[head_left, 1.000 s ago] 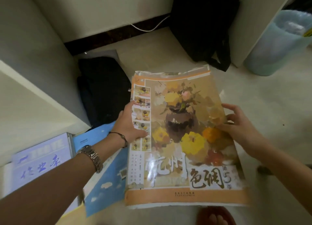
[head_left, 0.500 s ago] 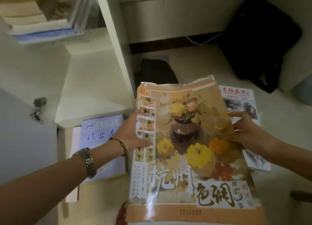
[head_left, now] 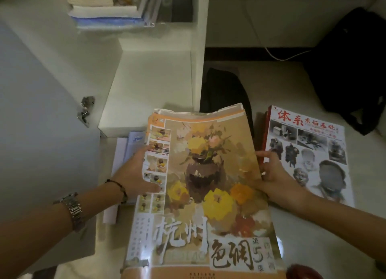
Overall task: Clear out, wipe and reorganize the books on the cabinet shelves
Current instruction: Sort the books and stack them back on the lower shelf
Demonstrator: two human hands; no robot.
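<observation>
A large orange art book (head_left: 208, 195) with painted flowers on its cover is held flat in front of me above the floor. My left hand (head_left: 135, 174) grips its left edge, thumb on the cover. My right hand (head_left: 275, 178) holds its right edge. A white cabinet (head_left: 154, 73) stands open ahead, its lower shelf bare. On the shelf above lie several stacked books (head_left: 108, 9). A red-and-white sketch book (head_left: 305, 149) lies on the floor to the right, partly under my right hand.
The cabinet door (head_left: 41, 111) stands open at the left, its hinge (head_left: 85, 111) showing. Pale blue books (head_left: 129, 149) lie on the floor under my left hand. Two black bags (head_left: 225, 90) (head_left: 351, 65) sit on the floor by the wall, with a white cable (head_left: 279, 57).
My view has swung left and up, bringing the cabinet shelves and the sketch book into sight. Both hands keep the same hold on the orange book, now nearer the cabinet.
</observation>
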